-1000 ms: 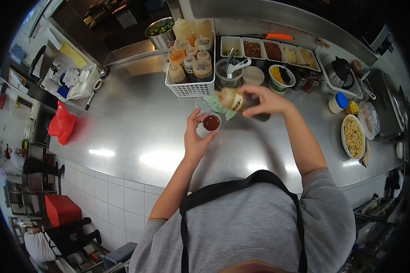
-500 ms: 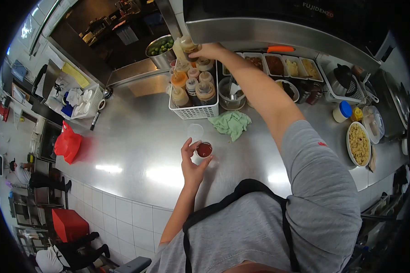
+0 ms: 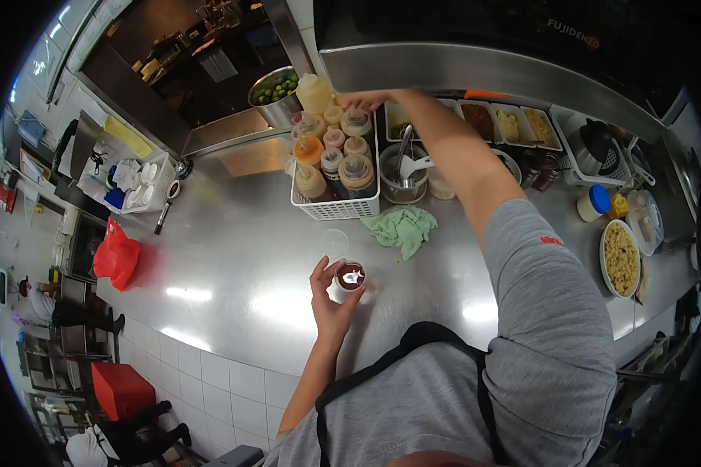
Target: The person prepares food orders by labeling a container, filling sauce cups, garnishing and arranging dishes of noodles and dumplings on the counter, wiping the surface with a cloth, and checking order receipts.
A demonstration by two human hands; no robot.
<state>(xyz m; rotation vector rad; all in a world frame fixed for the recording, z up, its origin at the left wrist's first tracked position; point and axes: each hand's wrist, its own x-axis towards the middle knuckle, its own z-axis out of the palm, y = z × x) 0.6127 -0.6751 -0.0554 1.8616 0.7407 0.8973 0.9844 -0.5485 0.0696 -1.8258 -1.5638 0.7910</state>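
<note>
My left hand [image 3: 332,300] is curled around a small clear sauce cup [image 3: 350,275] filled with dark red sauce, upright on the steel counter. Light glints off the sauce's surface. Just behind the cup lies a clear round lid [image 3: 336,243]. My right arm stretches across the counter, and my right hand [image 3: 366,99] is at the back of a white basket [image 3: 339,209] packed with squeeze bottles [image 3: 310,152]. Its fingers are blurred and partly hidden above the rear bottles; I cannot make out whether they grip one. A pale squeeze bottle [image 3: 313,94] stands to its left.
A green cloth [image 3: 399,228] lies in front of a container with utensils [image 3: 403,175]. Food trays [image 3: 475,117] line the back. On the right sits a bowl of chopped food [image 3: 621,257]; on the left, a red plastic bag [image 3: 118,254]. Other people are at the far left.
My right hand, which held a squeeze bottle above the basket's back, has shifted right and lower, without that bottle plainly in it. My left hand still holds the sauce cup. The view has shifted slightly.
</note>
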